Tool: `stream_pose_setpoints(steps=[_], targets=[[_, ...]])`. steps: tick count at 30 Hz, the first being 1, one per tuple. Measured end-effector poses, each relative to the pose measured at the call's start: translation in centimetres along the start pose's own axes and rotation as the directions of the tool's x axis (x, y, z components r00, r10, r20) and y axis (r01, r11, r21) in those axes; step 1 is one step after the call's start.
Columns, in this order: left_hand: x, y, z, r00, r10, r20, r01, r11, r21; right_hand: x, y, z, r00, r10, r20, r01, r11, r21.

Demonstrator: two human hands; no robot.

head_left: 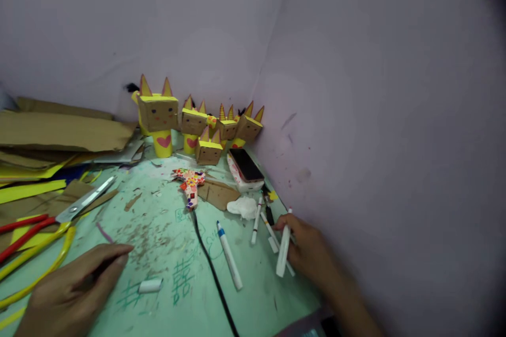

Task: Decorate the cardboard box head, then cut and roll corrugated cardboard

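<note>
At the right of the table, my right hand (304,245) is closed around a white marker (283,255) with a bit of pink at its upper end. My left hand (75,289) rests at the lower left, thumb and forefinger drawn together, with nothing visible between them. A loose white marker cap (150,286) lies just right of it. Between the hands is an uncapped blue marker (229,255), its tip pointing away from me. Close to my right hand lie a slim white pen (256,221) and another white cap (273,245).
Red-handled scissors (79,209) and yellow-handled scissors (59,258) lie left, before stacked cardboard (63,129). A patterned glue gun (192,189) trails a black cord (211,263) across the table. Behind stand several cardboard-headed figures (160,116). A phone (245,164) lies near the right wall (375,116).
</note>
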State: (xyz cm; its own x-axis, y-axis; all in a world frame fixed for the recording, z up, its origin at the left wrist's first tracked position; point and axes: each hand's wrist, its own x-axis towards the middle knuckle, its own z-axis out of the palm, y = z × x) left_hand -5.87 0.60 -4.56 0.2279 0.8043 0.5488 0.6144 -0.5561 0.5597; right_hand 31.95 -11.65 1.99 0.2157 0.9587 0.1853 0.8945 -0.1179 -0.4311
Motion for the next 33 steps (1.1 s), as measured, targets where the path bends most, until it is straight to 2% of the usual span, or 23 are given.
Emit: stream_pose_setpoints(steps=[2, 3, 4, 5, 6, 8, 9, 11, 12, 16, 19, 20, 22, 26, 29, 33], targets=[[0.5, 1.6, -0.6, 1.0, 0.014, -0.025, -0.014, 1.0, 0.021, -1.0, -1.0, 0.1, 0.992, 0.085, -0.09, -0.066, 0.978, 0.198], [0.7, 2.6, -0.8, 0.998, 0.057, -0.019, -0.057, 0.998, 0.011, -1.5, -1.5, 0.3, 0.981, 0.14, -0.136, -0.093, 0.947, 0.308], [1.0, 3.5, -0.9, 0.993, 0.116, 0.018, -0.115, 0.993, -0.024, -1.9, -1.9, 0.6, 0.969, 0.184, -0.164, -0.105, 0.911, 0.4], [1.1, 4.4, -1.0, 0.978, 0.177, 0.113, -0.169, 0.983, -0.071, -2.2, -2.3, 1.0, 0.962, 0.206, -0.179, -0.096, 0.868, 0.487], [1.3, 5.1, -0.9, 0.937, 0.251, 0.244, -0.231, 0.967, -0.106, -2.4, -2.8, 1.4, 0.958, 0.21, -0.193, -0.067, 0.823, 0.565], [1.2, 6.2, -0.7, 0.85, 0.288, 0.441, -0.305, 0.952, -0.034, -2.8, -3.9, 2.3, 0.964, 0.16, -0.212, 0.036, 0.712, 0.701], [1.1, 6.5, -0.5, 0.81, 0.277, 0.518, -0.328, 0.945, 0.008, -3.0, -4.5, 2.8, 0.965, 0.137, -0.225, 0.085, 0.647, 0.758], [0.5, 6.5, -0.3, 0.779, 0.227, 0.584, -0.333, 0.94, 0.078, -3.7, -6.1, 3.5, 0.966, 0.13, -0.224, 0.13, 0.504, 0.854], [0.2, 6.3, -0.2, 0.787, 0.211, 0.58, -0.321, 0.943, 0.091, -4.1, -7.0, 3.9, 0.968, 0.162, -0.193, 0.105, 0.434, 0.895], [-0.5, 4.8, 0.3, 0.855, 0.229, 0.466, -0.274, 0.961, 0.029, -5.2, -9.9, 6.1, 0.97, 0.238, 0.059, -0.105, 0.186, 0.977], [-0.6, 5.0, 0.5, 0.869, 0.27, 0.415, -0.256, 0.962, -0.09, -5.0, -11.0, 8.3, 0.94, 0.29, 0.181, -0.182, -0.026, 0.983], [-0.7, 5.3, 0.4, 0.87, 0.28, 0.406, -0.248, 0.96, -0.131, -4.9, -11.1, 8.9, 0.936, 0.286, 0.205, -0.193, -0.071, 0.979], [-0.7, 6.2, 0.3, 0.87, 0.296, 0.395, -0.229, 0.951, -0.209, -4.6, -11.0, 9.8, 0.938, 0.263, 0.224, -0.211, -0.079, 0.974], [-0.7, 7.5, -0.1, 0.86, 0.293, 0.417, -0.155, 0.93, -0.332, -4.7, -10.6, 10.4, 0.95, 0.238, 0.204, -0.227, 0.072, 0.971], [-0.5, 7.9, -0.2, 0.836, 0.291, 0.464, -0.098, 0.913, -0.397, -4.9, -10.7, 10.2, 0.956, 0.206, 0.207, -0.236, 0.127, 0.963], [-0.4, 8.3, -0.3, 0.81, 0.311, 0.497, -0.086, 0.901, -0.424, -5.0, -11.4, 9.8, 0.956, 0.197, 0.218, -0.26, 0.222, 0.94]])
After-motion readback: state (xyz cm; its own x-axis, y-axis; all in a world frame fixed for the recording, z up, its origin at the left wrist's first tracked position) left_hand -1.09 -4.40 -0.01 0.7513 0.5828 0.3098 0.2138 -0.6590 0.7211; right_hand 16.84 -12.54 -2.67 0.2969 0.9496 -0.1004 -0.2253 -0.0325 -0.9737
